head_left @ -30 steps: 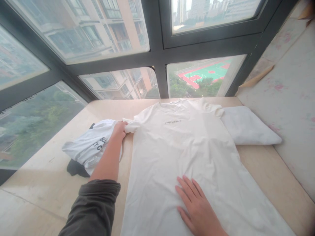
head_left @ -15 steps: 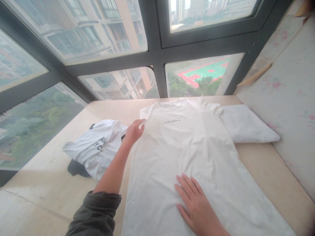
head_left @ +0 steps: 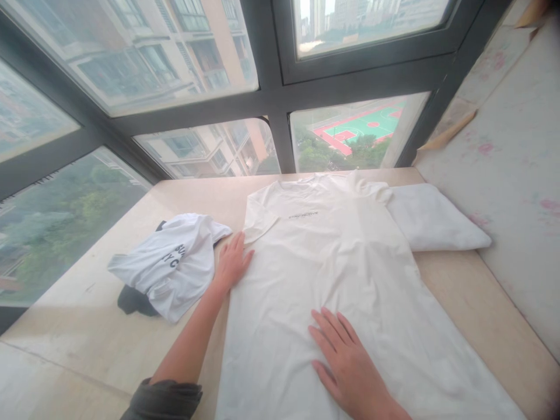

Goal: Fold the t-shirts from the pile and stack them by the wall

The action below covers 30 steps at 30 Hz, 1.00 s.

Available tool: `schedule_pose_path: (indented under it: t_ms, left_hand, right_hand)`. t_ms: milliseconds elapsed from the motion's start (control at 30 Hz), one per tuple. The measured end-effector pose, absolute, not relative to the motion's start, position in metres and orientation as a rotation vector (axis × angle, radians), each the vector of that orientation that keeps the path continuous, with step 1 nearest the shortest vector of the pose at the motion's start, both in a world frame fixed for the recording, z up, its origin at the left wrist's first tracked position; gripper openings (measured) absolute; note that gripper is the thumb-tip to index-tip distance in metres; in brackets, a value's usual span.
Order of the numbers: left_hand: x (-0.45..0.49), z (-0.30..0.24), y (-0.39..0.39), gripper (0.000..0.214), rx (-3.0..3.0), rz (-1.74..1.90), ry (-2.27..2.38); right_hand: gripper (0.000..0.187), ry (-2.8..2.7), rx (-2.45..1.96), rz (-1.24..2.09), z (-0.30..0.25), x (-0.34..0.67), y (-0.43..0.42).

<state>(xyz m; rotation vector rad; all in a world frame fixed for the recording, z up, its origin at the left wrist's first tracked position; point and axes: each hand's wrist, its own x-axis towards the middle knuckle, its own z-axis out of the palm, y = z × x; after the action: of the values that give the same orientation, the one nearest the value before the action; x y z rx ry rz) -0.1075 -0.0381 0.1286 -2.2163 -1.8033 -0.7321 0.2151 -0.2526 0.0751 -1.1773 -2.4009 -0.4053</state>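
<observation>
A white T-shirt [head_left: 297, 280] with small dark lettering on its chest lies spread out, its collar toward the window and some wrinkles across its body. My left hand [head_left: 231, 262] rests at the shirt's left edge, just below the left sleeve [head_left: 259, 221], with fingers stretched out and nothing held. Flat on the lower middle of the shirt lies my right hand [head_left: 347, 361], fingers spread. The shirt's bottom hem is outside the view.
Left of the shirt is a crumpled white garment [head_left: 175, 262] with black lettering, over a dark cloth [head_left: 136, 300]. A folded white cloth or pillow [head_left: 437, 219] lies at the right, by the wallpapered wall [head_left: 507, 192]. Dark window frames [head_left: 196, 114] border the pale ledge [head_left: 79, 344].
My left hand has drawn back toward me along the shirt's left edge, and the left sleeve now lies spread flatter. My right hand stays in place on the shirt.
</observation>
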Motion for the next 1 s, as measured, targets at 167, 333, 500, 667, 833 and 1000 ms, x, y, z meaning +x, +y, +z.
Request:
schedule_pose_path:
  t_ms: [167, 333, 500, 667, 833, 1000]
  left_hand:
    - [-0.116, 0.122, -0.055, 0.060, -2.212, -0.618, -1.826]
    - [-0.117, 0.122, -0.065, 0.061, -2.174, -0.610, -1.854]
    - [-0.117, 0.124, -0.072, 0.057, -2.159, -0.667, -1.876]
    - [-0.117, 0.123, -0.107, 0.052, -2.133, -0.767, -1.957]
    - [-0.111, 0.100, -0.186, 0.055, -2.138, -0.950, -2.185]
    - [-0.108, 0.059, -0.275, 0.063, -2.107, -1.371, -2.636]
  right_hand:
    - [0.050, -2.398, -1.189, -0.395, 0.076, 0.215, -0.253]
    - [0.050, -2.395, -1.190, -0.371, 0.075, 0.215, -0.252]
    - [0.050, -2.395, -1.205, -0.330, 0.076, 0.214, -0.254]
    - [0.049, -2.410, -1.220, -0.312, 0.077, 0.214, -0.253]
    - [0.049, -2.410, -1.215, -0.273, 0.079, 0.213, -0.257]
    - [0.029, -2.347, -1.285, -0.089, 0.104, 0.205, -0.243]
